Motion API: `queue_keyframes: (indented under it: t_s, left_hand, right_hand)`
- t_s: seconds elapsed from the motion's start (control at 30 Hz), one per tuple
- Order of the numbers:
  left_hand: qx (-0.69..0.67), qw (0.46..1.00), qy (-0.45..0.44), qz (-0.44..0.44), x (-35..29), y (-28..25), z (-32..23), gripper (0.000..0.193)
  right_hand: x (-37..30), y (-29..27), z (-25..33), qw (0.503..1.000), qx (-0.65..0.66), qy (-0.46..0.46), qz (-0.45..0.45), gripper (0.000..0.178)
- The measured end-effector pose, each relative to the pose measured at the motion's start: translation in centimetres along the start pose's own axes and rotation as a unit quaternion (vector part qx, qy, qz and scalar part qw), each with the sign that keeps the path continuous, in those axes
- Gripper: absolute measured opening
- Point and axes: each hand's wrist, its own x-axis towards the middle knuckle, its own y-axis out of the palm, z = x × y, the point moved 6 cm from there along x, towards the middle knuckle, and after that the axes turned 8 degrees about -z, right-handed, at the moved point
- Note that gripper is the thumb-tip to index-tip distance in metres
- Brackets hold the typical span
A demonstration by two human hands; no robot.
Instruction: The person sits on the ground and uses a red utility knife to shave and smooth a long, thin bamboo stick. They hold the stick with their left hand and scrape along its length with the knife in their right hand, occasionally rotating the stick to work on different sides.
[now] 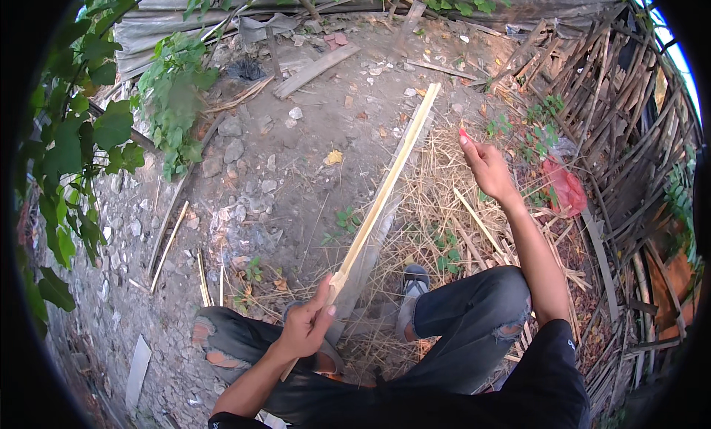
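My left hand [305,327] is closed round the near part of a long, pale strip of split bamboo [385,188]. The strip slants up and away to the right, and its short near end pokes out below my fist. Out to the right, my right hand [487,167] is raised with the fingers closed, apart from the strip. A small red thing [464,133] shows at its thumb and fingertips; its kind cannot be made out. Beneath the bamboo strip lies a grey plank [378,240], which runs down between my legs.
Thin shavings [437,184] cover the ground beyond my right knee. A red plastic bag [564,186] lies by a stick fence [622,132] at the right. Leafy vines [74,147] hang at the left over stony soil. A weathered board [317,70] lies farther off.
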Motion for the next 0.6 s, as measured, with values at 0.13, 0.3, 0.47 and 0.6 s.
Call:
queue_keyframes:
  t_s: [0.13, 0.3, 0.47, 0.6]
  left_hand:
    - [-0.269, 0.945, -0.179, 0.057, 0.1, 0.8, 1.2, 0.063]
    - [-0.348, 0.905, -0.229, 0.086, 0.2, 1.2, 1.1, 0.062]
    - [-0.356, 0.896, -0.254, 0.082, 0.2, 1.2, 1.6, 0.062]
    - [-0.379, 0.878, -0.284, 0.070, 0.1, 1.0, 1.8, 0.062]
  right_hand:
    - [-2.9, 1.3, 6.7, 0.992, 0.015, -0.089, 0.087, 0.068]
    - [-7.6, 4.8, 12.8, 0.953, -0.052, -0.163, 0.252, 0.064]
    - [-10.7, 7.2, 14.2, 0.927, -0.119, -0.171, 0.313, 0.062]
    - [-10.0, 8.3, 13.6, 0.929, -0.113, -0.151, 0.317, 0.063]
